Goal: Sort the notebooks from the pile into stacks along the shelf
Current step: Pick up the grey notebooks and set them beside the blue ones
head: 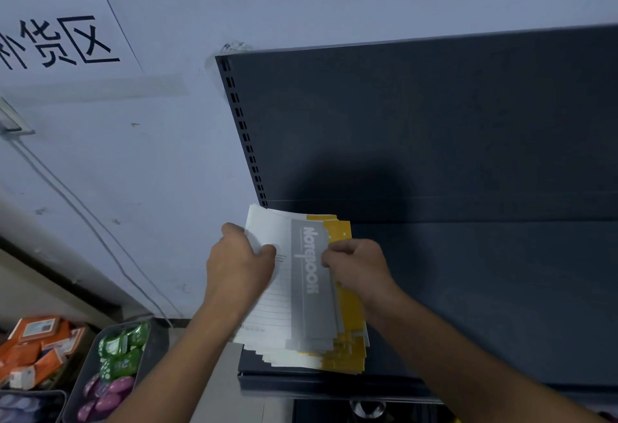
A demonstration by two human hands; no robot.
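- The pile of notebooks [301, 339] sat at the left end of the dark grey shelf [485, 289], close against the slotted upright [245, 141], fanned out so that yellow covers showed along its right and lower edges.
- The left hand [239, 263] gripped the white left edge of the top notebook [309, 275], the one with the grey "Notebook" band, its thumb pressed on the cover and its fingers curled under the edge.
- The right hand [356, 267] pinched the grey band's right edge, its fingertips bunched together there.
- The step in hand looked like separating this 1 notebook from the pile; no sorted stack showed anywhere on the shelf, so the sorting seemed barely begun.
- The next move likely called for lifting that notebook clear without dragging the loose yellow ones, then laying it on the bare shelf to the right.
- Bins of packets [117, 365] stood below on the left, well apart from the pile.
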